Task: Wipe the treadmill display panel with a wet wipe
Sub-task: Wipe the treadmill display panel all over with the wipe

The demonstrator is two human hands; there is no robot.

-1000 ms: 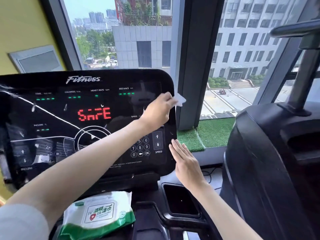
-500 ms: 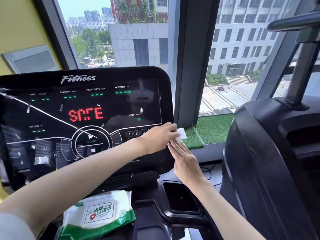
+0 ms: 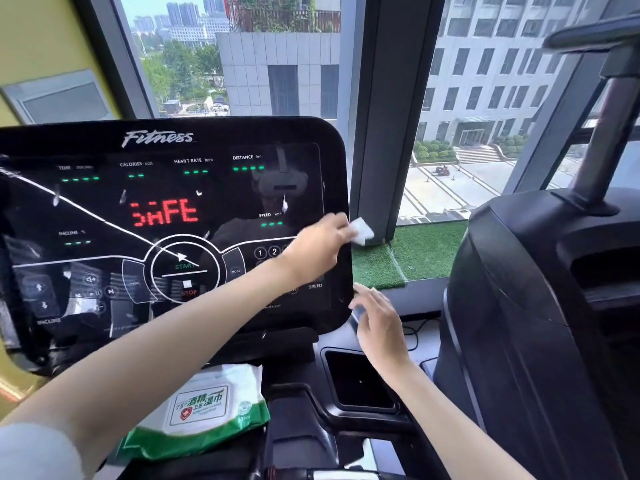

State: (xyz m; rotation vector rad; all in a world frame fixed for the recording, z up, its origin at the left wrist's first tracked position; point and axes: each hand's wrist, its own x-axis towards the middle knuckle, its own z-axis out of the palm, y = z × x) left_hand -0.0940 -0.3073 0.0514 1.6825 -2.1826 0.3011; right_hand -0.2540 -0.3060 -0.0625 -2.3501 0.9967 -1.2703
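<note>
The black treadmill display panel [image 3: 166,202] fills the left half of the view, glossy, with red lit letters and green dashes. My left hand [image 3: 320,242] reaches across its right side and grips a small folded white wet wipe [image 3: 361,231], which sticks out past the panel's right edge. My right hand [image 3: 379,322] is at the panel's lower right corner with its fingers straight, and they touch the panel's edge.
A green and white pack of wet wipes [image 3: 204,407] lies on the console below the panel. A black cup holder recess [image 3: 356,379] sits under my right wrist. Another black exercise machine [image 3: 540,306] stands close on the right. Window frame and green turf sill [image 3: 415,251] lie behind.
My left hand slid down the panel's right edge with the wipe, then back up to mid height. My right hand stayed at the lower right corner.
</note>
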